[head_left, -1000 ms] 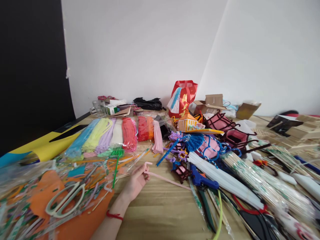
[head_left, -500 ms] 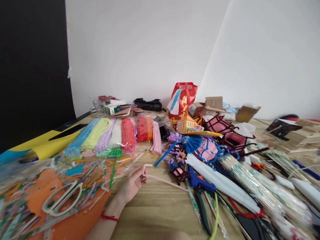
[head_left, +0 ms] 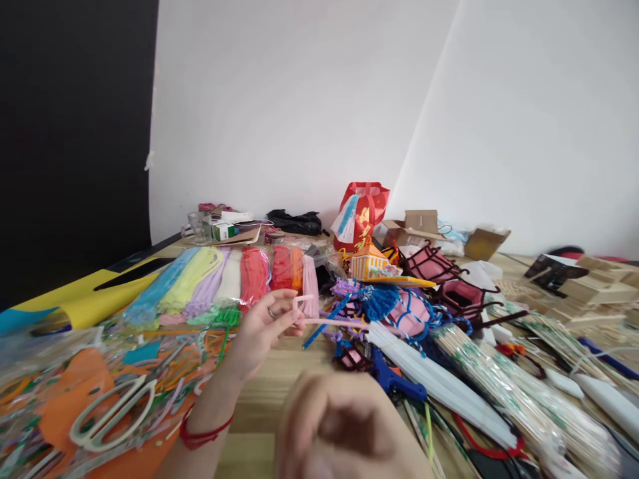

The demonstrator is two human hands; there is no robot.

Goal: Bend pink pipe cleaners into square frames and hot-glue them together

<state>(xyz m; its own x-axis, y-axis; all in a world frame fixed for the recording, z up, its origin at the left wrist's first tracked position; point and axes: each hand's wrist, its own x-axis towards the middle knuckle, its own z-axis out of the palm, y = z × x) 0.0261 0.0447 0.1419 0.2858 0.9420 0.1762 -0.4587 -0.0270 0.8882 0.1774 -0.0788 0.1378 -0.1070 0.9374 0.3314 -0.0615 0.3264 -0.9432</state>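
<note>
My left hand [head_left: 267, 326], with a red cord at the wrist, pinches a pale pink pipe cleaner [head_left: 334, 322] between thumb and fingers. Its short end is bent into a hook above the fingertips, while the long end stretches out to the right. Close to the camera, my right hand [head_left: 352, 426] is curled and blurred; whether anything is in it cannot be made out. It is apart from the pipe cleaner. Beyond my left hand lies a bundle of pink pipe cleaners [head_left: 310, 283].
Bundles of coloured pipe cleaners [head_left: 192, 283] lie at the back left. White-handled scissors [head_left: 114, 416] rest on orange scraps. To the right are a blue glue gun [head_left: 397, 379], a white bundle [head_left: 439, 382], bagged wooden sticks [head_left: 519, 392] and pink-and-brown lantern shapes [head_left: 432, 263]. A red bag [head_left: 367, 213] stands behind.
My left hand has risen and moved away from me with the pink pipe cleaner. My right hand has come up into view at the bottom. The view has tilted slightly upward.
</note>
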